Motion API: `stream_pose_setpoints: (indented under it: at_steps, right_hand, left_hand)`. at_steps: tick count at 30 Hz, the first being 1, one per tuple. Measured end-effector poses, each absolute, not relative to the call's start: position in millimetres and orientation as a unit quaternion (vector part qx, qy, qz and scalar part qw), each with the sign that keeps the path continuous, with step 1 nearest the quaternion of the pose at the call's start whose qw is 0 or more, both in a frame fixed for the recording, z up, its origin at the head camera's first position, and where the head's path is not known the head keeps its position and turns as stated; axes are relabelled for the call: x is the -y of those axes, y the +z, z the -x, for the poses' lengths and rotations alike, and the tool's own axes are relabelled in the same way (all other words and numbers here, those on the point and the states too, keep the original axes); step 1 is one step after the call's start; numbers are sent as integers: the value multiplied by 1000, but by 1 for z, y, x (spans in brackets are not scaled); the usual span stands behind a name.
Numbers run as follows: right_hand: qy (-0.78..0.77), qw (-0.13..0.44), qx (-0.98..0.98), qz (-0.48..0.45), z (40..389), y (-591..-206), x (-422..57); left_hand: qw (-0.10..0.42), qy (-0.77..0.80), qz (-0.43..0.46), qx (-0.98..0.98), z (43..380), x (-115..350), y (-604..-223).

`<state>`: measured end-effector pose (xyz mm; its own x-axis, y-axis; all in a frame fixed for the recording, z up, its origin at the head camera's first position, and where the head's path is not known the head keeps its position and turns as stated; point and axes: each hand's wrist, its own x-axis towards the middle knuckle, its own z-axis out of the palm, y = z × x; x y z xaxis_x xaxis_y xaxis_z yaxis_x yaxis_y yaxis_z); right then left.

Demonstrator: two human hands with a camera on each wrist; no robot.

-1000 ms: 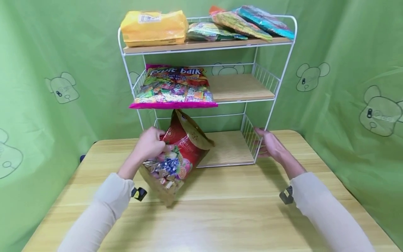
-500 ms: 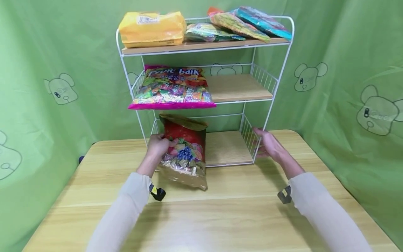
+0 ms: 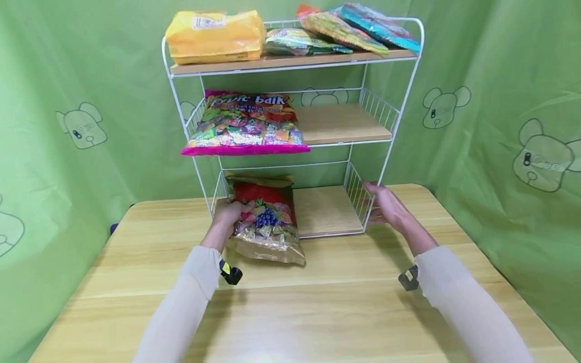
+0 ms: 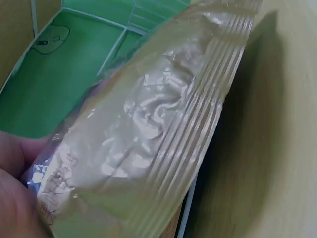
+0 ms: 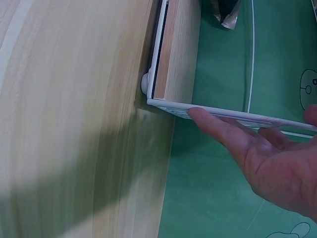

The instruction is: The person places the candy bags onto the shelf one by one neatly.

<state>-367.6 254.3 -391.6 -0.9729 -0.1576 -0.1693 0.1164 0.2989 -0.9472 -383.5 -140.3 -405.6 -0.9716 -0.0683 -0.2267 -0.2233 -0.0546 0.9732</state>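
My left hand (image 3: 228,214) grips the left edge of a red and gold candy bag (image 3: 268,217), thumb on its fruit-printed front. The bag leans back in the left part of the rack's bottom shelf (image 3: 329,212), its gold lower end jutting past the front edge. In the left wrist view, that crimped gold end (image 4: 148,124) fills the middle; most of the fingers are hidden. At the rack's right side, my right hand (image 3: 388,206) rests against the white wire frame with fairly straight fingers. The right wrist view shows this hand (image 5: 267,153) beside the frame's lower front corner.
The white wire rack (image 3: 395,131) stands on a wooden table (image 3: 281,312). A pink-edged candy bag (image 3: 249,123) overhangs the middle shelf (image 3: 340,123). Up top lie a yellow package (image 3: 215,38) and several colourful bags (image 3: 345,30). Green cloth (image 3: 490,151) surrounds the table.
The red and gold bag has turned from slanted to nearly straight and moved back onto the bottom shelf, its lower end sinking. My left hand went with it; the right stayed put.
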Motion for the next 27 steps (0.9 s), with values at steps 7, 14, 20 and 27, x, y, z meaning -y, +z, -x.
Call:
stream_pose_setpoints:
  at_steps: [7,14,20,27]
  right_hand:
    - [-592,116,-797,12,368,-392,-254]
    - [-595,112,-796,15,370,-392,-253]
    - [-590,117,-799,16,369,-393,-253]
    - [-586,118,-802,17,369,-392,-254]
  left_hand:
    - [83,672,99,-730,387,148,-410]
    - [97,650,80,-749,387,151,-415]
    - [71,561,65,-822,384,152,-422]
    - [-71,363,-3,-929,376,137,-407]
